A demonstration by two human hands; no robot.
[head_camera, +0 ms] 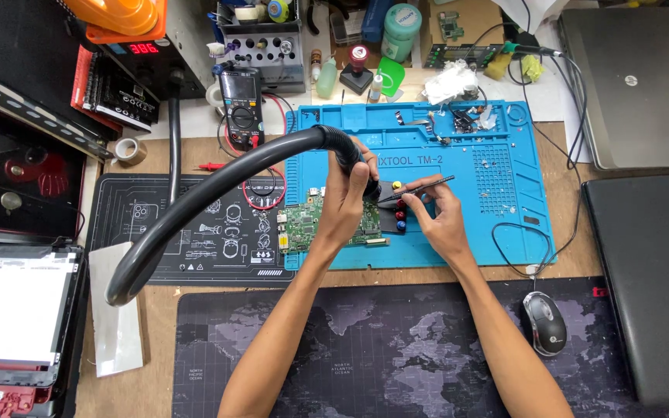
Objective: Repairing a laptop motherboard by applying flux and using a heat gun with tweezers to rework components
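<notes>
My left hand (346, 197) grips the black handle of a hot-air wand (354, 159), its thick black hose (218, 190) arching off to the left. The nozzle points down at a green circuit board (303, 220) lying on the blue work mat (489, 201). My right hand (435, 217) holds black tweezers (420, 188), their tip aimed left toward the board just under the nozzle. Small red, yellow and blue knobs (400, 213) sit between the two hands.
A multimeter (240, 97) and a rework station with red display (142, 48) stand at the back left. Two closed laptops (636, 85) lie at right, a mouse (543, 323) on the dark map desk pad (381, 356). An opened laptop (17, 310) is at left.
</notes>
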